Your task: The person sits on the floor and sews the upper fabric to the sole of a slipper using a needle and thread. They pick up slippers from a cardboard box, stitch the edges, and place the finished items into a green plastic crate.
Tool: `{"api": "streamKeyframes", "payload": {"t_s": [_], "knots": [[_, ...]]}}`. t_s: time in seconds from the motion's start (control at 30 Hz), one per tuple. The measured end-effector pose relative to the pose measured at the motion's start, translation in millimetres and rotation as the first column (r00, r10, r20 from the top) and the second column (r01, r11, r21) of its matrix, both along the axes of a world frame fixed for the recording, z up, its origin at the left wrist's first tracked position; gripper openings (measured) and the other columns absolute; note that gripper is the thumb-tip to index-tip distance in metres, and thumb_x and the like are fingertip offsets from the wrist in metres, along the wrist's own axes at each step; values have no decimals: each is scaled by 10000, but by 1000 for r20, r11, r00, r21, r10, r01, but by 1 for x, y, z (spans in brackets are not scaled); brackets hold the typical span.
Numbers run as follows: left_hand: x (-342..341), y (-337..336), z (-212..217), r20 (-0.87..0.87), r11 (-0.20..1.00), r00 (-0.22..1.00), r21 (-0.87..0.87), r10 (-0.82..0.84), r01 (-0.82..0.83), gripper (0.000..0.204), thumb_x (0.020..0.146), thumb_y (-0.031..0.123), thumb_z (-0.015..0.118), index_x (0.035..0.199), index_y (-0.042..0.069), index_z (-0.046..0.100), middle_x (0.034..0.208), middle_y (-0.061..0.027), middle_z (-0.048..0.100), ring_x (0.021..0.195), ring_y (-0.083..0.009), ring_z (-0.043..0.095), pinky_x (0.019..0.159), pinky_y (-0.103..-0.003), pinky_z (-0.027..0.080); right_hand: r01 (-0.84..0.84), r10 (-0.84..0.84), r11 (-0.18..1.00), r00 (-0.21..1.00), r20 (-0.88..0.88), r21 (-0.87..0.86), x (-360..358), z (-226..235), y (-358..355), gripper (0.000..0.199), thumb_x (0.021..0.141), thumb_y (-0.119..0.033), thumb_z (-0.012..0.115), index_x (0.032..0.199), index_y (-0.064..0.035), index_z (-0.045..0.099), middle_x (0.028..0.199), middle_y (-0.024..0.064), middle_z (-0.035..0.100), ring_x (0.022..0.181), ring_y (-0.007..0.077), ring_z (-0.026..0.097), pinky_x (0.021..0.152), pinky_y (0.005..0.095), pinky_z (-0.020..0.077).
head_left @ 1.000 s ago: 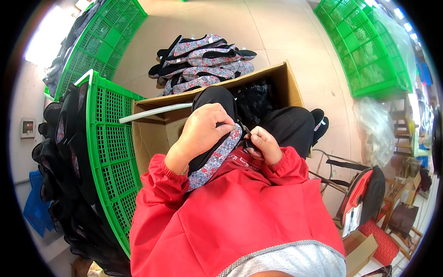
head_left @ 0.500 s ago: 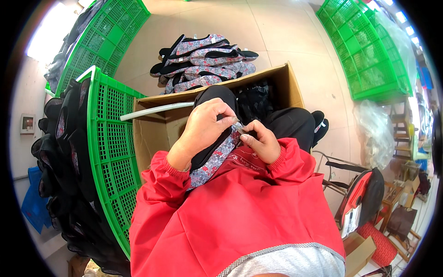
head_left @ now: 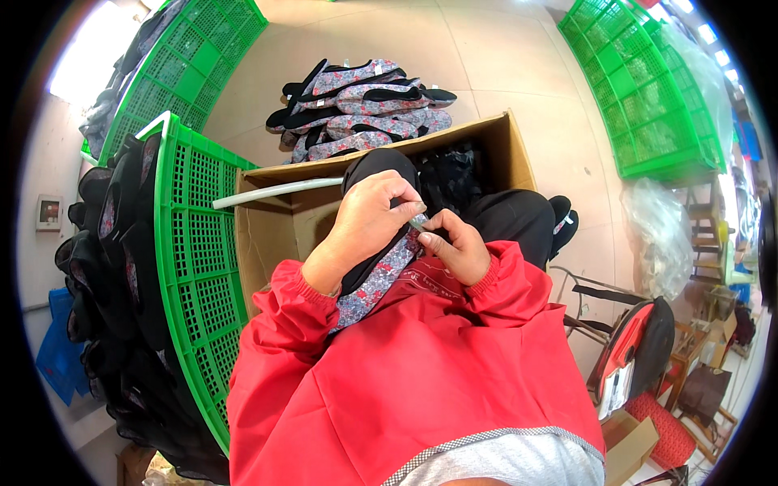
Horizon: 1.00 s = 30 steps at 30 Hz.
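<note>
A person in a red long-sleeved smock (head_left: 421,356) with elasticated cuffs sits with knees apart, both bare hands meeting above the lap. The left hand (head_left: 374,217) is bent inward, its thumb and forefinger pinched together on the upper end of a grey, red and white floral fabric piece (head_left: 379,279), which slants down along the inside of the left thigh to the smock. The right hand (head_left: 459,249) is curled just beside it, thumb and forefinger nearly together at the same end; whether they grip the fabric or something small cannot be told. A small pale bit (head_left: 419,220) shows between the two hands, too small to identify. Beyond the knees stands an open brown cardboard box (head_left: 509,158) with dark, crumpled material (head_left: 450,174) inside, and a pale curved tube (head_left: 275,193) lies across its left part. Behind the box, a pile of black-and-floral footwear-like pieces (head_left: 365,105) rests on the beige floor (head_left: 535,97). A bright green lattice-sided plastic crate (head_left: 166,243) stands at the person's left, with black floral-lined pieces (head_left: 121,251) heaped beside it.
</note>
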<state>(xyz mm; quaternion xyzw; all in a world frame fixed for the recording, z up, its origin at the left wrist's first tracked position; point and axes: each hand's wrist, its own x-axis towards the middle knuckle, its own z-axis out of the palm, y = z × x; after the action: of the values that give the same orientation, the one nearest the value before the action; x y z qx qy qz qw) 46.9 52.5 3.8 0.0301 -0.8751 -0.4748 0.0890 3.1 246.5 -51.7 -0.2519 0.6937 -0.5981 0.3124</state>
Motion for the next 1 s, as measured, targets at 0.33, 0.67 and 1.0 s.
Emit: {"api": "streamKeyframes", "payload": {"t_s": [0.33, 0.67, 1.0], "knots": [[9, -19, 2, -153, 955, 965, -178, 211, -237, 109, 820, 55, 641, 906, 54, 708, 847, -76, 654, 860, -282, 631, 761, -362, 497, 112, 145, 906, 824, 547, -409, 7, -11, 0, 105, 991, -127, 563, 989, -28, 530, 904, 38, 568, 755, 109, 526, 711, 251, 458], [53, -5, 0, -333, 923, 943, -362, 4, -132, 187, 646, 2, 756, 810, 78, 707, 806, -44, 566, 794, -252, 582, 760, -370, 480, 124, 166, 896, 797, 581, -426, 14, -15, 0, 155, 1002, -172, 550, 1047, -27, 519, 917, 56, 581, 702, 91, 506, 673, 240, 445], [47, 2, -11, -476, 819, 864, -553, -162, -151, 180, 607, 49, 759, 773, 79, 695, 750, -14, 536, 762, -204, 563, 760, -377, 462, -5, 250, 932, 734, 632, -363, 12, 0, 12, 228, 1008, -247, 536, 1137, -63, 501, 825, 81, 621, 488, 41, 352, 466, 190, 291]]}}
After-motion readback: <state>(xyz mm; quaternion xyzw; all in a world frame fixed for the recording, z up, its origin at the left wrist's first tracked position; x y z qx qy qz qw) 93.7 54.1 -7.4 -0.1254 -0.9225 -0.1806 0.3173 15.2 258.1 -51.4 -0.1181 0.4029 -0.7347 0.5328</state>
